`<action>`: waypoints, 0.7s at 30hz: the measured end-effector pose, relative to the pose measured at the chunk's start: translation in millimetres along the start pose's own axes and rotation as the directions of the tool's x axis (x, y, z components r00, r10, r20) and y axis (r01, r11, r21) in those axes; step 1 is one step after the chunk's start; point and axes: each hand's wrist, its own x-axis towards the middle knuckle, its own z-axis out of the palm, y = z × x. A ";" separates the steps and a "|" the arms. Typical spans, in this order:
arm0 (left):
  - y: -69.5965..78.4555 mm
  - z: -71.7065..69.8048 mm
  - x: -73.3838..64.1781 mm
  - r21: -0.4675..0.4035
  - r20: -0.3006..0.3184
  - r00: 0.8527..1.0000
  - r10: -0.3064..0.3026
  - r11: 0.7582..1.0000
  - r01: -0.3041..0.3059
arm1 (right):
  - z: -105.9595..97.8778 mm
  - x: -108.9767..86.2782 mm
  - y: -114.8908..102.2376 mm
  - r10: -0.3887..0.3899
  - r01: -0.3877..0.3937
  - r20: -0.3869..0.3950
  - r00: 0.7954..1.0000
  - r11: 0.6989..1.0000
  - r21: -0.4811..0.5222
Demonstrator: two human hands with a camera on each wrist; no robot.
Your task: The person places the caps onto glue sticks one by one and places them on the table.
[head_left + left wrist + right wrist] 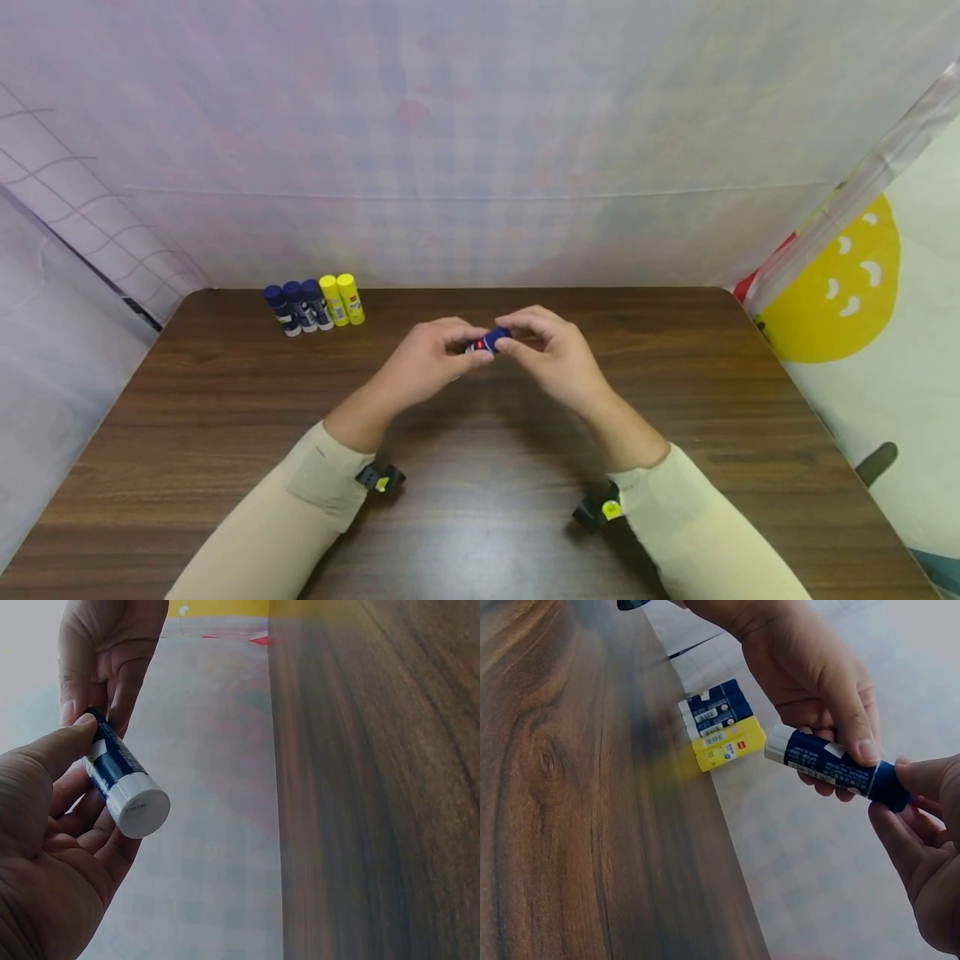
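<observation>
A dark blue glue stick [829, 761] with a white base is held above the table between both hands. My left hand [429, 360] grips its labelled body with thumb and fingers. At the other end, my right hand [553, 354] pinches the blue cap [889, 786], which sits on the tube. In the left wrist view the white base [142, 810] faces the camera and the cap end is mostly hidden by the fingers.
Several glue sticks stand in a row at the back left of the brown wooden table [225, 433]: blue ones [300, 307] and two yellow ones [342, 300]. A pale curtain [480, 150] hangs behind the table's back edge.
</observation>
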 end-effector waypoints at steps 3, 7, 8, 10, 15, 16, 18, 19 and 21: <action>0.1 0.7 -0.4 0.006 -0.006 1.000 0.004 1.000 -0.004 | 0.4 0.1 0.1 0.006 -0.006 -0.009 1.000 1.000 -0.013; 0.7 0.8 -1.5 -0.015 -0.007 1.000 -0.002 1.000 0.002 | -0.2 0.5 -1.8 0.009 -0.009 -0.018 1.000 1.000 -0.013; 1.1 0.8 -1.8 -0.021 -0.007 1.000 -0.005 1.000 0.005 | -0.6 0.5 -2.7 0.010 -0.010 -0.020 1.000 1.000 -0.010; 2.2 0.4 -2.4 -0.033 -0.005 1.000 -0.006 0.999 0.006 | -1.4 0.6 -4.0 0.013 -0.013 -0.021 1.000 1.000 0.004; 4.1 -0.1 -2.9 -0.028 -0.006 1.000 -0.002 1.000 0.002 | -1.7 0.8 -4.3 0.020 -0.020 -0.015 1.000 1.000 0.020; 4.1 -0.1 -2.9 -0.026 -0.005 1.000 -0.004 1.000 0.004 | -1.5 0.7 -4.0 0.021 -0.020 -0.015 1.000 1.000 0.022; 3.9 0.1 -2.5 -0.029 -0.001 1.000 -0.009 1.000 0.009 | -0.5 0.8 -2.9 0.021 -0.020 -0.016 1.000 0.999 0.025; 3.5 0.1 -2.3 -0.033 0.001 1.000 -0.014 0.999 0.014 | 0.2 0.8 -2.3 0.020 -0.019 -0.016 1.000 0.999 0.028; 2.6 0.3 -2.0 -0.037 0.003 1.000 -0.021 0.999 0.022 | 2.0 0.5 -1.7 0.016 -0.015 -0.020 1.000 0.999 0.037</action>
